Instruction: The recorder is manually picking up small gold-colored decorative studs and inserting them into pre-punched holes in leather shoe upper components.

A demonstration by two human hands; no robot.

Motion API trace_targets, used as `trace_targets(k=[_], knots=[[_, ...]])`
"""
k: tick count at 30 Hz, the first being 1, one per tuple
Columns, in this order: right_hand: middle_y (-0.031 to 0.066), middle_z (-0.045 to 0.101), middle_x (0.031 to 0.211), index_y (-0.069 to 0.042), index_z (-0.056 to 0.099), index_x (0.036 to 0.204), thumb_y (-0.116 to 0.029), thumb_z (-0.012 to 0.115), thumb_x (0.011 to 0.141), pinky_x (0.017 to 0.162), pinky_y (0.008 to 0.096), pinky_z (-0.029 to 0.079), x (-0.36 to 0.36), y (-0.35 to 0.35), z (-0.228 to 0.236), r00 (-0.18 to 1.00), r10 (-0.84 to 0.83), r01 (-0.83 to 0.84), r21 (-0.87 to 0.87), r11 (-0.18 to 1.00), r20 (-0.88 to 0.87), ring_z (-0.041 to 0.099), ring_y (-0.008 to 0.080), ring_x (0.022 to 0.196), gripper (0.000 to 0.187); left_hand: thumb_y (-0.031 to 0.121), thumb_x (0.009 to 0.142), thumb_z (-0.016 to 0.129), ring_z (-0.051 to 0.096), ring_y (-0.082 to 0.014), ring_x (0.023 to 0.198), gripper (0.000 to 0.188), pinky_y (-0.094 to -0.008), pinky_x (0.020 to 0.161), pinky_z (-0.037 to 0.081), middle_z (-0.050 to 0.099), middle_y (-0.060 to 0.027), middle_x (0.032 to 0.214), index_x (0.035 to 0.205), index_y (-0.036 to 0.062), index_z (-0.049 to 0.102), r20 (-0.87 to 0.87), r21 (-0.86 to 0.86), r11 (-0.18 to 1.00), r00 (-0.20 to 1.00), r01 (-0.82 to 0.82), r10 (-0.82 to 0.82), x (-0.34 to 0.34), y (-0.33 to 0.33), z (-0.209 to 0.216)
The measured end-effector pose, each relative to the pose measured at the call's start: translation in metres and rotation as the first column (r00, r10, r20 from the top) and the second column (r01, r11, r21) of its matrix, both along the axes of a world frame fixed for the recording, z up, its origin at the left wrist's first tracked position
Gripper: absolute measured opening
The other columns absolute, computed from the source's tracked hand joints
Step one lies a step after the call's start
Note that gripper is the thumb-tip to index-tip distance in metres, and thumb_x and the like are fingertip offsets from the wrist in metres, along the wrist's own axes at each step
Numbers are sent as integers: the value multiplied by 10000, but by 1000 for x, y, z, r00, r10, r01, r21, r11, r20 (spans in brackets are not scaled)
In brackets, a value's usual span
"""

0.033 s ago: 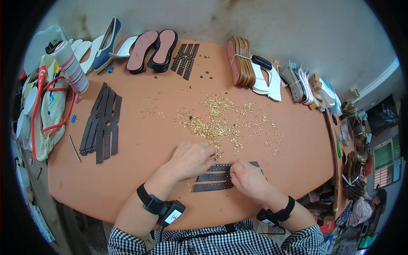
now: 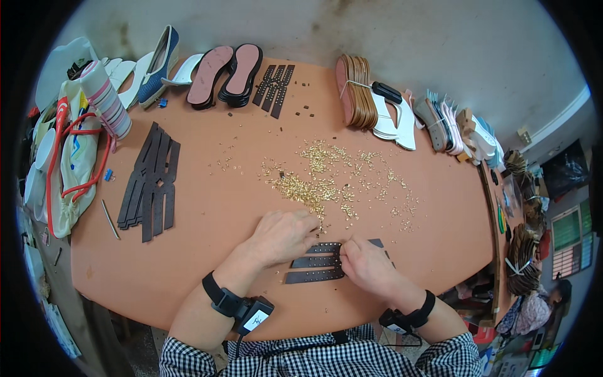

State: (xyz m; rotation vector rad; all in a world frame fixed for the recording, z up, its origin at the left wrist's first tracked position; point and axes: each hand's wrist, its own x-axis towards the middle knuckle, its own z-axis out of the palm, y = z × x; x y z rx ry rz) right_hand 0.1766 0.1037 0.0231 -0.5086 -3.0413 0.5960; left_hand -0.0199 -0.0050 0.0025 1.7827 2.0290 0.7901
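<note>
A dark strap piece [image 2: 318, 261], slit into several bands and dotted with small metal studs, lies on the table right in front of me. My right hand [image 2: 366, 262] is closed on its middle, thumb and fingers pinched at the bands and covering part of them. My left hand [image 2: 284, 235] rests just beyond its left end, at the near edge of a scatter of small gold-coloured studs [image 2: 308, 190]. The fingers of that hand are bent together; whatever is between the tips is hidden.
Plain dark strap pieces [image 2: 151, 182] are stacked at left beside a metal rod [image 2: 110, 219]. Another studded piece [image 2: 274, 90] lies at the back near pink-topped soles [image 2: 210, 76]. Bundled insoles [image 2: 357, 92] stand back right. A striped bottle [image 2: 107, 100] stands left.
</note>
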Motion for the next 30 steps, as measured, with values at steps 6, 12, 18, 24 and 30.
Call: trace_targets(k=[6,12,18,24,30], knots=[[188,517,867,12,521,923,-71,557,852,712,437,492,2,1,-1,999,19,-20,-13,1000,-41,586,371,783,114,226,807,603,640,-288,790,148,-412,666,505,652,-60,858,886,105,636,15,4,1000,1000,0,0,0,-1,1],[190,514,880,13,522,937,-70,553,866,710,437,488,1,-1,1,1000,14,-14,4,1000,-19,581,368,785,113,225,807,604,641,-293,790,155,-416,672,506,654,-64,859,892,99,639,14,1,1000,1000,1,-2,0,0,1],[147,539,893,-5,532,926,-87,609,850,679,412,488,6,-4,-4,995,28,-20,74,997,-99,588,341,792,135,224,811,602,642,-286,795,154,-412,676,506,655,-63,860,892,99,639,18,1,1000,1000,2,-2,1,0,2],[148,518,900,-19,530,921,-125,600,862,699,426,485,2,-2,1,1000,25,-25,24,999,-17,589,337,769,140,222,815,598,640,-274,789,136,-402,666,504,654,-53,852,879,108,633,11,7,1000,1000,-4,4,0,0,1],[167,510,896,-15,511,901,-115,590,864,706,434,480,1,3,1,998,51,-52,33,998,31,587,349,772,133,221,815,595,639,-272,788,135,-402,662,504,651,-53,838,877,107,630,7,0,1000,1000,-8,8,1,0,2]])
